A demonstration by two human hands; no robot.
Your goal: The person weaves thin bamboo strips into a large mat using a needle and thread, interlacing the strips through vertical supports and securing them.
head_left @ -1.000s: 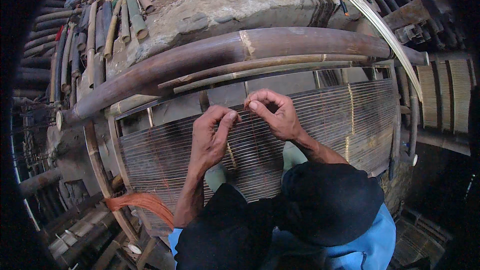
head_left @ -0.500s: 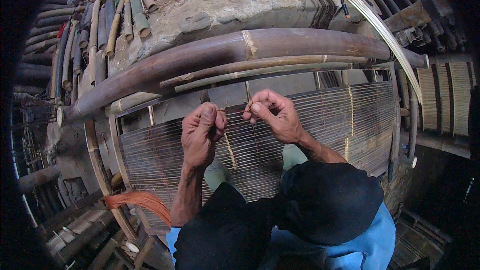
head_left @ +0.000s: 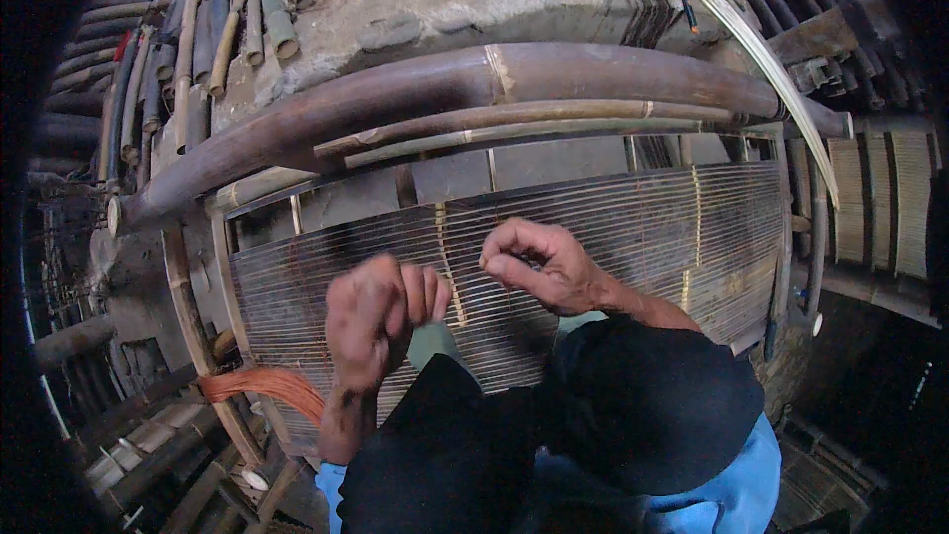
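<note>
Both hands are working at a pale binding line near the middle of the slat mat [head_left: 613, 237], the left hand [head_left: 381, 321] fisted, the right hand [head_left: 539, 267] pinching something too thin to identify; two binding rows farther right look finished.

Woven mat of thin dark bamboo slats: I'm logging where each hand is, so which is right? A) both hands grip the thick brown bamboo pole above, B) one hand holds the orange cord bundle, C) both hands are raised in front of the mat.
C: the left hand and right hand are both up before the woven mat of thin dark bamboo slats, near its pale binding line.
</note>
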